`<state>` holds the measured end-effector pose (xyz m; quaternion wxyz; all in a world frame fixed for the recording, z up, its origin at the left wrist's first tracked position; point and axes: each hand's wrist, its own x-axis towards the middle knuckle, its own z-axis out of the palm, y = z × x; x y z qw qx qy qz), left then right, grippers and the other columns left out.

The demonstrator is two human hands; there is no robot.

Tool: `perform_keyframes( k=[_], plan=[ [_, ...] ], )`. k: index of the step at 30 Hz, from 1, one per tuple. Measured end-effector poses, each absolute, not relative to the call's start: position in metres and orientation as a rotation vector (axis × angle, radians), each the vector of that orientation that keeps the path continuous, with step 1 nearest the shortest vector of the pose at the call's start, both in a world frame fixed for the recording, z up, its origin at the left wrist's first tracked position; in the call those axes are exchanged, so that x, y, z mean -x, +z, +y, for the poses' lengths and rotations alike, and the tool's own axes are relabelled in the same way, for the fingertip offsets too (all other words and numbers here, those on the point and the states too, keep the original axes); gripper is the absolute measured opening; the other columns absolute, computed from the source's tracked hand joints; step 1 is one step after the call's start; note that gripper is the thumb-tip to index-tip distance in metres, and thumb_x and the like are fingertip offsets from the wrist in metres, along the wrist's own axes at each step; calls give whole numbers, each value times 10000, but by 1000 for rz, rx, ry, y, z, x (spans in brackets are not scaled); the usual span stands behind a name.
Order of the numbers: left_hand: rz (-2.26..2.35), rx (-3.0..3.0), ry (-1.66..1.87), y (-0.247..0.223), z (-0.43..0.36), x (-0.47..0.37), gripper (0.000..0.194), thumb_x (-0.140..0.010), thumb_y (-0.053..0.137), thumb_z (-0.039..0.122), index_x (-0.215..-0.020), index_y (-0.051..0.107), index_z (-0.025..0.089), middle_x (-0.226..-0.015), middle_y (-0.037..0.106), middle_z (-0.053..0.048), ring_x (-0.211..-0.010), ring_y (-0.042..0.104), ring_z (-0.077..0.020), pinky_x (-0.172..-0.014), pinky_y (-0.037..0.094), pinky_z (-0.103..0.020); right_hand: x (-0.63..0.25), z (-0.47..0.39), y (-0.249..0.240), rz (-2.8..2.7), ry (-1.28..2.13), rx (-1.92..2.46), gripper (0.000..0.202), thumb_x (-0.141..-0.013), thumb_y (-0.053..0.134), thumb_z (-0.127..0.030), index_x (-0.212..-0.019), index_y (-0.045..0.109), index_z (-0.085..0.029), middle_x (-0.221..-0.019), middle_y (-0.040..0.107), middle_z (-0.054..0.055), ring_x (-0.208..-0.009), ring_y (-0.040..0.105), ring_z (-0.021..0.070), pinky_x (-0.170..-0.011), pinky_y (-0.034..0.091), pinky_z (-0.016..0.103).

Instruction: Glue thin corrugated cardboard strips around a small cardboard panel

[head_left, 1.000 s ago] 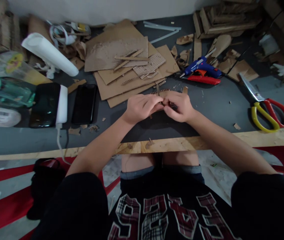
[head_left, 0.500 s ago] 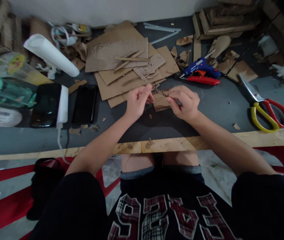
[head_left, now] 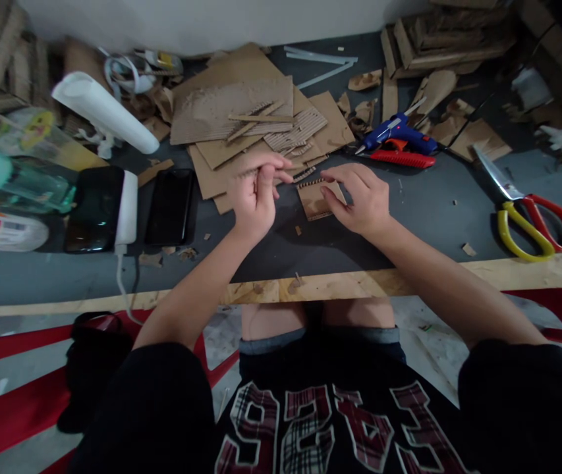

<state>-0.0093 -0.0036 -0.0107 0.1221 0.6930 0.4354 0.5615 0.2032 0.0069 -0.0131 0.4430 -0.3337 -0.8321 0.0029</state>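
Note:
My left hand (head_left: 255, 194) is closed on a thin corrugated cardboard strip (head_left: 247, 173), slightly blurred, in front of the cardboard pile. To its right, a small cardboard rectangle (head_left: 316, 201) lies on the dark tabletop, with a ridged strip (head_left: 311, 184) along its far edge. Over the rectangle's right side is my right hand (head_left: 360, 196), its thumb and forefinger apart and nothing seen between them. Another short ridged strip (head_left: 305, 174) lies just beyond the rectangle.
Stacked cardboard sheets (head_left: 231, 108) lie at the back. A blue glue gun (head_left: 399, 135), a red-handled tool (head_left: 402, 158) and scissors (head_left: 522, 210) are on the right. Phones (head_left: 169, 207), a white paper roll (head_left: 105, 112) and bottles occupy the left. A wooden edge (head_left: 310, 288) borders the table in front.
My left hand has moved left, carrying the strip away from the rectangle. My right hand's fingers have parted, letting go of the strip both hands held.

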Motion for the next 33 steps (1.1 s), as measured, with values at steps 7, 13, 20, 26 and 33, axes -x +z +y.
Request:
perform_keyframes(
  k=[7,13,20,26,33],
  plan=[
    [1146,-2741,1244,-10,-2,14,311,-1040,355,331,-1053,647,227,-1055,734,-44,-964,708,-141,-825,542,-270,-203,5,-13,-2068,-13,509,372,-881,654,-282,-1241,580,-224,-990,738,30,-891,718,164,-786,582,279],
    [1251,-2801,1095,-10,3,6,319,-1034,372,315,-1057,668,198,-1072,741,-65,-936,713,-144,-760,526,-239,-200,7,-19,-2073,-15,429,264,-857,689,-281,-1115,634,-265,-976,747,-1,-885,730,151,-778,588,279],
    [1281,-2503,1392,-27,1,10,381,-1000,445,451,-1311,476,233,-1289,575,-141,-1066,664,-209,-845,573,-320,-199,4,-13,-1864,-61,533,97,-842,683,-195,-933,665,-225,-813,746,-1,-738,717,141,-645,575,256],
    [1180,-2491,1444,-31,-5,11,255,-987,505,368,-1211,514,248,-1249,572,-137,-1167,624,-231,-922,582,-382,-196,0,-9,-1688,119,718,54,-881,673,-267,-864,692,-219,-719,711,-17,-589,637,98,-565,513,242],
    [1086,-1874,1168,-22,-13,-16,444,-1002,421,525,-1123,654,168,-857,748,-54,-730,721,-121,-569,555,-205,-194,1,-12,-1698,149,711,91,-851,720,-302,-816,710,-219,-729,732,-14,-595,646,96,-557,503,227]
  ],
)
